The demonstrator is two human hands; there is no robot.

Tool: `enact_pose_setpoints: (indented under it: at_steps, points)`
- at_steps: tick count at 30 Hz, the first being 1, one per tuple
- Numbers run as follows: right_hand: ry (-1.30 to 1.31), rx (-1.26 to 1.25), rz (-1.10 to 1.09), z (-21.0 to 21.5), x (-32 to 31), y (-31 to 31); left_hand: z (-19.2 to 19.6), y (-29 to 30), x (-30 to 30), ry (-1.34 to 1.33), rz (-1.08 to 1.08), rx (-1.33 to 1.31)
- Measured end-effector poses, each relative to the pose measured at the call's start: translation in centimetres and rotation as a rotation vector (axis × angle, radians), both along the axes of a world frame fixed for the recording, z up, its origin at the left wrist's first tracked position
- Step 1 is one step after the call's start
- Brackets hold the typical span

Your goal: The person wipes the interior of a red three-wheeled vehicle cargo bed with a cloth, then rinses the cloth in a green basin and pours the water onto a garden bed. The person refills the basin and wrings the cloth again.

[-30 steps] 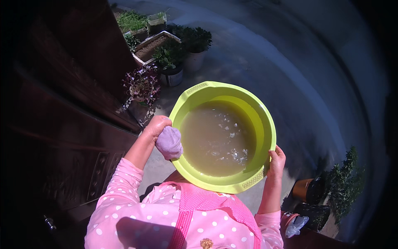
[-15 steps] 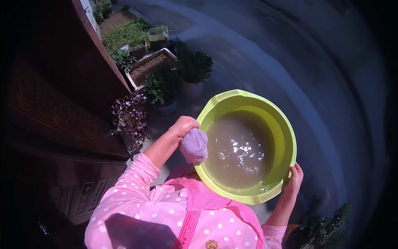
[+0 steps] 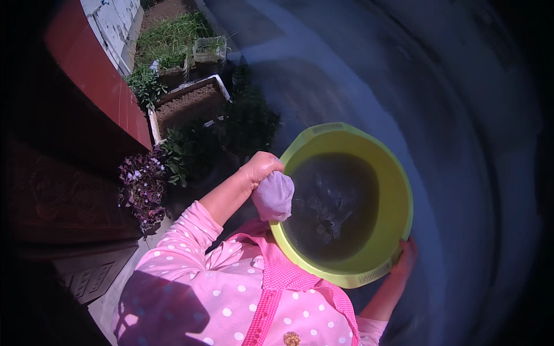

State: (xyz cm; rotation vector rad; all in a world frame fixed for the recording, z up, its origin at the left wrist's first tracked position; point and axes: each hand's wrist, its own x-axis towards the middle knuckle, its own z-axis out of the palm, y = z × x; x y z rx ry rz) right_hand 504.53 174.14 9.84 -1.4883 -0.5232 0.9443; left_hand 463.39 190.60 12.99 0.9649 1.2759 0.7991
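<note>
A large yellow-green plastic basin (image 3: 397, 196) is held up in front of my body, with cloudy, rippling water (image 3: 332, 213) inside. My left hand (image 3: 262, 167) is closed at the basin's left rim, clutching a bunched light purple cloth (image 3: 273, 198) that hangs outside the rim. My left fingertips are hidden. On the lower right side, my right hand (image 3: 406, 257) grips the rim next to a textured handle, its fingers partly in shadow.
To the left stand a purple-leaved flowering plant (image 3: 141, 187), dark leafy plants (image 3: 248, 124) and a white-edged planter of soil (image 3: 193, 105). A clear container (image 3: 209, 51) sits near grass. A dark red door (image 3: 98, 75) borders the left. Grey pavement (image 3: 358, 86) lies ahead and right.
The plants and door have shifted left in view, while the basin stays in front of me. The water has turned from brightly glinting to darker and shaded. Both hands keep their grip.
</note>
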Motion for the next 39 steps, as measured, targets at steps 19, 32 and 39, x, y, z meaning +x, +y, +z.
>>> enact_pose_setpoints:
  at_steps: [19,32,39]
  points:
    - [0.016,0.153,0.524,8.4,0.8,62.9,5.6,40.2,-1.1,-0.011,0.597,0.066]
    - [0.067,0.119,0.838,9.7,-12.1,104.3,5.4,71.1,-11.7,-0.084,0.83,0.002]
    - [0.032,0.067,0.929,12.8,-21.2,122.9,6.5,84.7,-17.2,-0.053,0.936,0.021]
